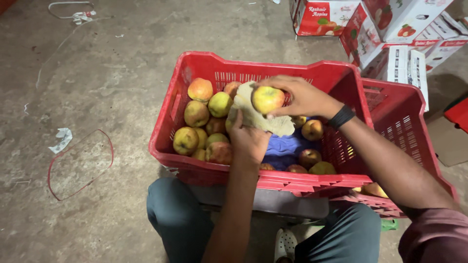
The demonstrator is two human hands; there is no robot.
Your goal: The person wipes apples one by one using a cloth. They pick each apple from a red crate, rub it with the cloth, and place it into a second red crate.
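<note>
My right hand (301, 96) grips a yellow-green apple (266, 99) above the red plastic crate (253, 175). My left hand (247, 140) holds a crumpled beige cloth (257, 119) right under and beside that apple, touching it. The crate holds several yellow and red apples (196, 113), piled mostly at its left end, on a blue liner (287, 147). A black band sits on my right wrist.
A second red crate (404, 122) stands to the right, partly under the first, with an apple inside. White and red cardboard fruit boxes (390, 29) are stacked at the top right. A clear plastic bag with a red edge (80, 163) lies on the concrete floor at left.
</note>
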